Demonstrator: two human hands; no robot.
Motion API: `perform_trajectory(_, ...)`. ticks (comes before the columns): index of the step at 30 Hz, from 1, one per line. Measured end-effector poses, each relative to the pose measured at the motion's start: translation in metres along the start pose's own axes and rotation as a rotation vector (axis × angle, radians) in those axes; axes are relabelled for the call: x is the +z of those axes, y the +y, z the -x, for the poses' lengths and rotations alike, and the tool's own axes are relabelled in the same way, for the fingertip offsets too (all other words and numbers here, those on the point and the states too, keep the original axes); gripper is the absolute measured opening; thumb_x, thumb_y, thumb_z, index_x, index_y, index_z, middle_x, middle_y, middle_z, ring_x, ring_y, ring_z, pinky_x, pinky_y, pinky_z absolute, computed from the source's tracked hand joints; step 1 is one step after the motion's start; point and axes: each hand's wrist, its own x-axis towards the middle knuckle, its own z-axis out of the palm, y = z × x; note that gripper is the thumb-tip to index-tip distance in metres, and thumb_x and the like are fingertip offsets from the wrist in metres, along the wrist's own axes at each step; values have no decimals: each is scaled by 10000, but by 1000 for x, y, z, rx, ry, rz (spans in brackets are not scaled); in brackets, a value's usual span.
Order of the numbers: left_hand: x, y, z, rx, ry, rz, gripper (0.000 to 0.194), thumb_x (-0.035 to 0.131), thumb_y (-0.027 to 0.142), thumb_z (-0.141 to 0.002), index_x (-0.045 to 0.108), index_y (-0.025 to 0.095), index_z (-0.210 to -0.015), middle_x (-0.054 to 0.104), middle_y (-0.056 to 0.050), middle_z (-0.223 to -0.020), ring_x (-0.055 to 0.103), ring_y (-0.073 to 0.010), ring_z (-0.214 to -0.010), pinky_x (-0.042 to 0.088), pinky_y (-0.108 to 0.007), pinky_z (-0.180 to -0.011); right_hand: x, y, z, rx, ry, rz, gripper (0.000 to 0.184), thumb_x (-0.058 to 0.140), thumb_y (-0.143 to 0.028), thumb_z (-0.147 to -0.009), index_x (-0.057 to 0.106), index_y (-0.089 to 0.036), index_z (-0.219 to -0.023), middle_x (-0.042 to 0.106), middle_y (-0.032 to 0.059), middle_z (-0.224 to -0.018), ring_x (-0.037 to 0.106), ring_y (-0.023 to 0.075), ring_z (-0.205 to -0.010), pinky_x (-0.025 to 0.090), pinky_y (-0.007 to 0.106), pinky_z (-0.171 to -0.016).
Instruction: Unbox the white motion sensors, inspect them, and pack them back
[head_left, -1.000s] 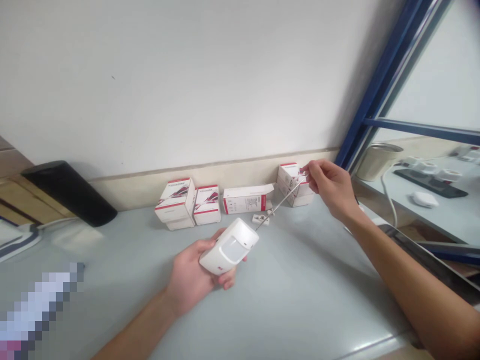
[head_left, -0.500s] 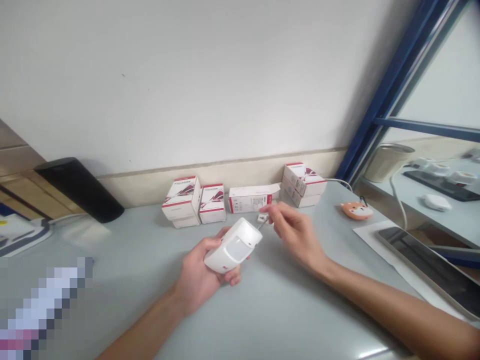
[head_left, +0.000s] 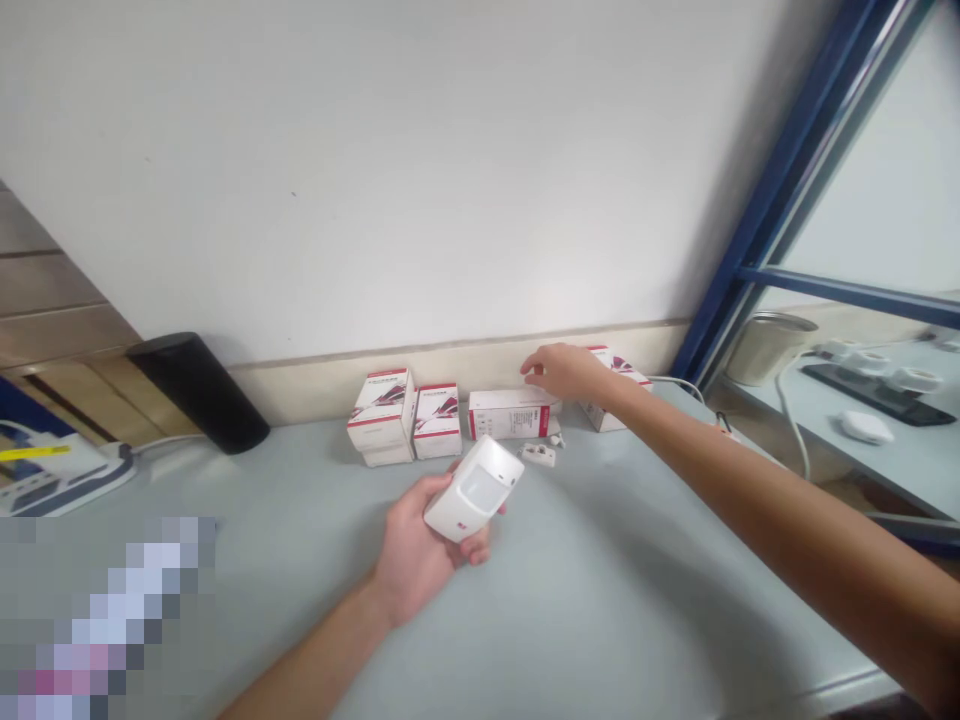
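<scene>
A white motion detector (head_left: 475, 490), with a rounded body and a pale window on its front, is tilted up over the table. My left hand (head_left: 421, 540) is closed around its lower part and side. Farther back, my right hand (head_left: 564, 372) hovers above the right end of the open white-and-red box (head_left: 510, 415). Its fingers are curled together, and whatever they may hold is hidden. Small white plastic parts (head_left: 540, 455) lie on the table between the detector and that box.
White-and-red boxes (head_left: 382, 420) stand along the wall, with another box (head_left: 438, 422) beside them and a stack (head_left: 604, 415) behind my right forearm. A black cylinder (head_left: 202, 395) leans at left near a power strip (head_left: 67, 470). A blue frame (head_left: 720, 270) rises at right.
My right hand has moved away from the detector's top end, up and back over the open box. The thin tool earlier in its fingers no longer shows. The left hand keeps its hold.
</scene>
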Motion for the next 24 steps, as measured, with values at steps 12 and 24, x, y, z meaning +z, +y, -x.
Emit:
perform_trajectory(12,2,-2,3,1,16,-3,331,511,424,-945,608,140,-1085,683,-109,-823,386,-110,-510,312,-299,-562,-9,2,38,6,402,148,350,412,-338,-1093,746,-278,-1184,751,70,-1170,686,206,-848,375,309,-661)
perform_trajectory(24,6,4,5,58,4,-3,391,467,430,-971,678,111,-1051,695,-150,-910,450,-133,-526,361,-331,-583,24,23,88,-64,735,-469,203,594,-410,-1001,717,-248,-997,676,90,-1284,674,197,-905,528,329,-721)
